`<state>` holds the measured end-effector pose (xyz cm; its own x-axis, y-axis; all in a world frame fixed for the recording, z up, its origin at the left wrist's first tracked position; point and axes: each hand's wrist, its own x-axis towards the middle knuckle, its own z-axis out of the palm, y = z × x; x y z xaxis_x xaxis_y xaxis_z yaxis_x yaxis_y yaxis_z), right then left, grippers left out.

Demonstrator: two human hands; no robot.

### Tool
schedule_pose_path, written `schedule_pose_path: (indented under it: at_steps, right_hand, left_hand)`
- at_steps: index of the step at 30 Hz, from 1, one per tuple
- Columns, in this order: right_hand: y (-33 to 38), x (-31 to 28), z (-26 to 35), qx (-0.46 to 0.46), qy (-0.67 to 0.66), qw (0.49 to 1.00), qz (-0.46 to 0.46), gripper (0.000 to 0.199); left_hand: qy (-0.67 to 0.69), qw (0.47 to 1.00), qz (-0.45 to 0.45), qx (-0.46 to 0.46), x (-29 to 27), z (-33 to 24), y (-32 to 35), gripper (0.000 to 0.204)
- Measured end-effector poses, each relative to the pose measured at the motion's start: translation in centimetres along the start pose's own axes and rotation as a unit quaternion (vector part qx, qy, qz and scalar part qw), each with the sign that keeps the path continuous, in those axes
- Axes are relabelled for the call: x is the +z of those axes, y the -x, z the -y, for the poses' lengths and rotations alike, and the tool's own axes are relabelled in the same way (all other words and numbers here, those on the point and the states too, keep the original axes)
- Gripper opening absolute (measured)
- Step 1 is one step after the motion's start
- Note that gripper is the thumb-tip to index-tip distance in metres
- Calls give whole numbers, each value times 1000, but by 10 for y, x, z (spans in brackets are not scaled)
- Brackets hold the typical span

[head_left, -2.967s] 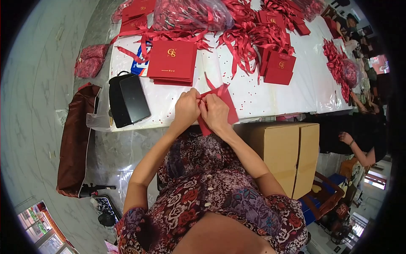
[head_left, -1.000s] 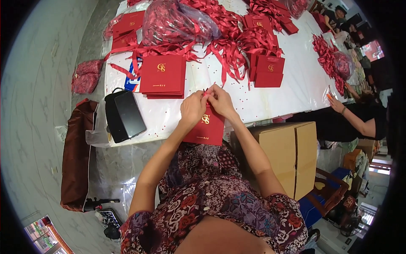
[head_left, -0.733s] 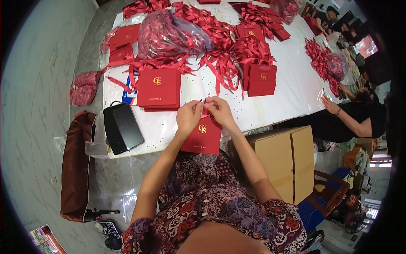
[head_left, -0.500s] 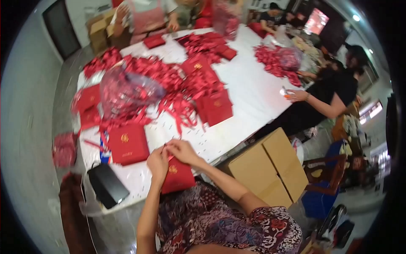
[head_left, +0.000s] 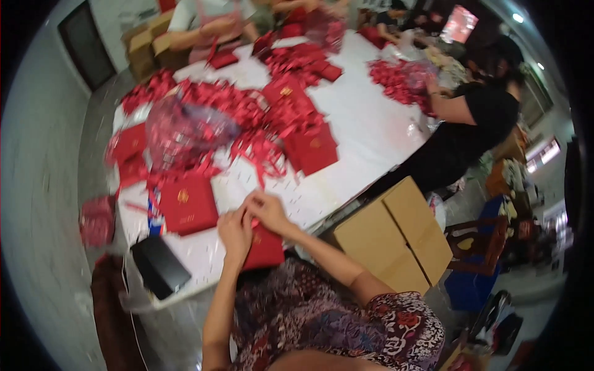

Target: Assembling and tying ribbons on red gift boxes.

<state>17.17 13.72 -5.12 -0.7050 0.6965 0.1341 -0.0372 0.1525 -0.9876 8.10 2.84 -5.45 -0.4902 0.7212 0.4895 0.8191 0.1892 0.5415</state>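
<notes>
My left hand [head_left: 234, 234] and my right hand [head_left: 265, 211] meet with fingers pinched together above a flat red box [head_left: 265, 246] with a gold emblem. A bright strip of red ribbon [head_left: 255, 223] shows between them, its ends hidden by my fingers. The red box rests at the near edge of the table, partly covered by my hands and wrists. Just beyond my fingers a loose ribbon tail [head_left: 260, 177] trails from the pile. Left of my hands lies a larger-looking red box [head_left: 188, 206] with a gold emblem, flat on the table.
The white-covered table [head_left: 365, 93] carries a heap of red ribbons [head_left: 229, 102], a clear plastic bag [head_left: 185, 133] and more red boxes [head_left: 312, 148]. A black phone-like slab [head_left: 159, 267] lies near left. A cardboard carton [head_left: 393, 235] stands at right. Co-workers sit across and to the right.
My hands stay together over the red box, my right fingers slightly higher. The co-worker at right has moved an arm from the table edge to the ribbon pile. The person opposite now lifts a ribbon.
</notes>
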Motion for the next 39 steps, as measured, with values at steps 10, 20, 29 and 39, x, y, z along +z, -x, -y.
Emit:
schedule_pose_path:
  at_steps: [10,20,29,39]
  right_hand:
    - [-26,-22,7,41,-117,992,-34,14]
    - [-22,15,-4,180,-224,955,-66,19]
    - [-55,2,-17,203,-146,968,-27,22]
    - [-48,-69,-37,-69,310,946,59,27]
  left_hand:
    - [204,947,32,-246,-39,8,64,55]
    - [465,805,-48,-365,-47,-3,93,38]
    - [406,843,-38,-350,-60,-32,100,24]
    - [-7,997,70,-35,-63,-34,83,63]
